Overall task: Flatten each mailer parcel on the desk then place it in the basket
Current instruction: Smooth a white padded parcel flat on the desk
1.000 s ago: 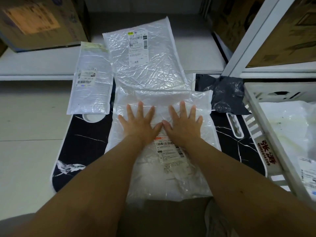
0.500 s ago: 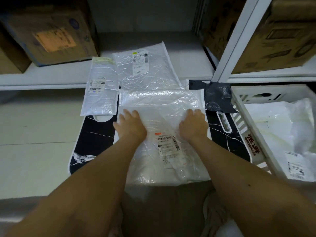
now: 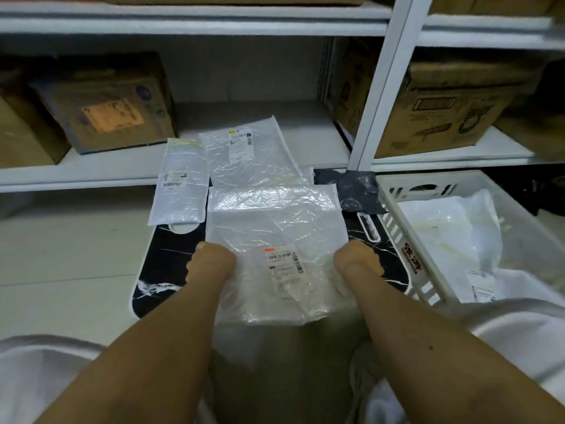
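Shelving (image 3: pixel 195 26) in white metal fills the wall ahead, with brown cardboard boxes (image 3: pixel 104 108) stacked on its lowest board on both sides of the upright post. Below it sits a low black desk (image 3: pixel 165 255) with white marble veins. Just to the right of the desk stands a white slatted basket (image 3: pixel 406 240), already holding at least one white parcel (image 3: pixel 446 237) with a label.

On the desk lies the clear mailer (image 3: pixel 275 234), the biggest of the bags there, its near end hanging off the front edge and its label facing up. The left hand (image 3: pixel 211 264) is clamped on the mailer's left edge and the right hand (image 3: pixel 357 261) on its right edge, fingers curled under the plastic, so both are gripping it.

Behind it a second clear mailer (image 3: pixel 247 154) reaches up onto the shelf board, touching the first one's far end. A narrow white padded mailer (image 3: pixel 180 185) lies just left of that. A small crumpled black bag (image 3: pixel 351 188) sits at the desk's far right corner, beside the basket.
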Tool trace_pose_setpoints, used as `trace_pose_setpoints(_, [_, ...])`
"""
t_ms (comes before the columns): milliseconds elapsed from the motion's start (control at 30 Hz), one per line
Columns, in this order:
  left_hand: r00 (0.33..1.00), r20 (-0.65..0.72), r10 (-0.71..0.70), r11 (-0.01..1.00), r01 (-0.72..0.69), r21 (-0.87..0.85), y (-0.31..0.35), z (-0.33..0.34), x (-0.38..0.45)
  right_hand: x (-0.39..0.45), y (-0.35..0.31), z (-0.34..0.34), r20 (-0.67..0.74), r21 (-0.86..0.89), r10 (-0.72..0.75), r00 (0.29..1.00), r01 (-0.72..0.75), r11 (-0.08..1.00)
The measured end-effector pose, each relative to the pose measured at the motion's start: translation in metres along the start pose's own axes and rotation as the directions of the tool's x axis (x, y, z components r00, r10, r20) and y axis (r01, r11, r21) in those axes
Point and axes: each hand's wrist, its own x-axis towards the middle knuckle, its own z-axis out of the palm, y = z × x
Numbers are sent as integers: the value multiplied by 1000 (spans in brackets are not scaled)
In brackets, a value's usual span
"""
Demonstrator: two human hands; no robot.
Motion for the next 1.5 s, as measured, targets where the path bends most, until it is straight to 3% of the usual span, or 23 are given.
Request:
trace_pose_setpoints(167, [997, -45, 64, 998, -63, 13, 5, -21, -22, -6, -1, -17, -140, -83, -88, 986, 77, 994])
trace_pose_setpoints(367, [951, -250, 183, 981, -193, -16, 20, -43, -60, -23, -5, -47, -264, -48, -170, 949, 163, 985])
trace_pose_setpoints(600, [799, -353, 487, 873, -458, 168, 59, -53, -90, -19, 13, -103, -327, 72, -141, 934, 174, 982])
trace_pose_setpoints(700, [721, -359, 593, 804, -499, 324, 91, -53, -100, -6, 31, -130, -321, 103, -102, 942, 141, 985])
trace_pose_setpoints(900, [565, -260, 783, 591, -545, 595, 176, -31, -133, 39, 83, -175, -349, 196, -8, 937, 81, 977])
trace_pose_setpoints(1100, [424, -82, 902, 341, -584, 736, 261, 16, -159, 85, 140, -182, -296, 148, 79, 952, -36, 988])
trace_pose_setpoints(1267, [351, 71, 934, 197, -669, 717, 332, 73, -166, 126, 191, -164, -225, 175, 245, 943, -208, 962])
trace_pose_setpoints(1500, [274, 162, 948, 149, -833, 533, 401, 149, -151, 173, 222, -124, -191, 244, 386, 902, -337, 909])
